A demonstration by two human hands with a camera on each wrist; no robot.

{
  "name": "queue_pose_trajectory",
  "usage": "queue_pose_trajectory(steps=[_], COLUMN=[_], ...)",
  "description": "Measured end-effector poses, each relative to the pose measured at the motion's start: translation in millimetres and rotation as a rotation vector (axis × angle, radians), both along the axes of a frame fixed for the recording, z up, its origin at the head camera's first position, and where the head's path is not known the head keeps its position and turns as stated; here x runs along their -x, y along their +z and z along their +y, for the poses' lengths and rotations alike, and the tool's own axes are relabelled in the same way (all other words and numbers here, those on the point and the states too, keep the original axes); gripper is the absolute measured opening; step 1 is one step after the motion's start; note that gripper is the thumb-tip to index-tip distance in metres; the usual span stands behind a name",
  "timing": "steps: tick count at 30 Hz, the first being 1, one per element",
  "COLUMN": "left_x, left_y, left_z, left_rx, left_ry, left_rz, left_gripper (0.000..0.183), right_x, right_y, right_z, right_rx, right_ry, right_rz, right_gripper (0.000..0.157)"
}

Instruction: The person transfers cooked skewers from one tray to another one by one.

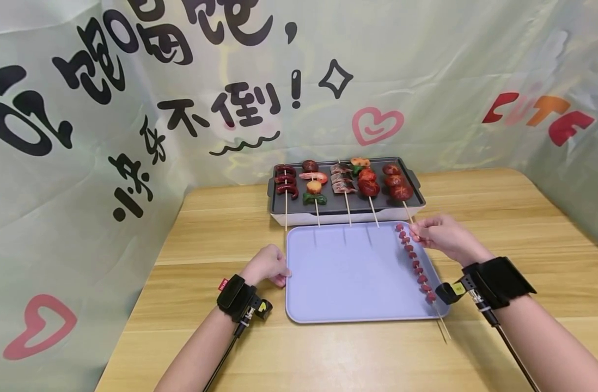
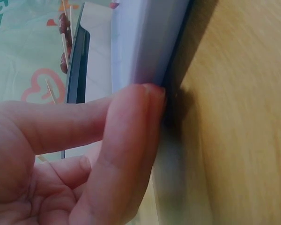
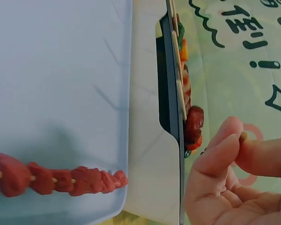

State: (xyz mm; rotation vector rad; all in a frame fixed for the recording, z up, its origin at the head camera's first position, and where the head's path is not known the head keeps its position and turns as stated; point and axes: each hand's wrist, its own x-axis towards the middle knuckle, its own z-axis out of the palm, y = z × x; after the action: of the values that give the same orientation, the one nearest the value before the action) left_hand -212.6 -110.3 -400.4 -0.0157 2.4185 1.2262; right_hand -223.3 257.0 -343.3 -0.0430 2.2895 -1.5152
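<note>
My left hand [image 1: 269,265] grips the left rim of a pale lavender tray [image 1: 353,277]; in the left wrist view its fingertips meet the tray edge [image 2: 152,47] close over the wood. My right hand [image 1: 443,234], above the tray's far right corner, pinches the stick of a skewer with glossy brown mushroom-like caps [image 1: 400,193]. The stick's end [image 3: 243,136] pokes out between thumb and finger in the right wrist view. Those caps lie on a dark grill pan [image 1: 330,207]. Along the tray's right side rests a skewer of small red meat pieces [image 1: 416,267], its stick overhanging the front edge.
On the pan lie several other skewers, with dark red curled pieces [image 1: 286,181], a shrimp [image 1: 313,177], sliced fish-like pieces [image 1: 342,179] and red balls [image 1: 368,188]; their sticks point toward the tray. A printed cloth [image 1: 289,125] hangs behind the wooden table [image 1: 220,234].
</note>
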Motion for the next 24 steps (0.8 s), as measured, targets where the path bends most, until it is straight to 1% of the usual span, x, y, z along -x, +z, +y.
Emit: queue_pose_trajectory(steps=[5, 11, 15, 20, 24], left_x=[0.1, -0.2, -0.2, -0.4, -1.0], left_y=[0.1, 1.1, 1.3, 0.1, -0.4], left_z=[0, 0, 0, 0, 0], left_rx=[-0.004, -0.006, -0.001, -0.004, -0.009], left_ry=[0.002, -0.003, -0.009, -0.009, -0.005], left_rz=[-0.003, -0.012, -0.007, -0.001, 0.0], left_gripper=[0.031, 0.032, 0.032, 0.032, 0.033], right_x=[-15.1, -33.8, -47.8, -63.9, -75.6], right_y=[1.1, 0.6, 0.1, -3.3, -7.5], right_z=[-1, -1, 0, 1, 0], right_rx=[-0.025, -0.062, -0.091, -0.089, -0.051], right_ry=[0.011, 0.02, 0.023, 0.019, 0.011], right_rz=[0.012, 0.04, 0.04, 0.026, 0.028], right_gripper=[0.034, 0.036, 0.037, 0.035, 0.033])
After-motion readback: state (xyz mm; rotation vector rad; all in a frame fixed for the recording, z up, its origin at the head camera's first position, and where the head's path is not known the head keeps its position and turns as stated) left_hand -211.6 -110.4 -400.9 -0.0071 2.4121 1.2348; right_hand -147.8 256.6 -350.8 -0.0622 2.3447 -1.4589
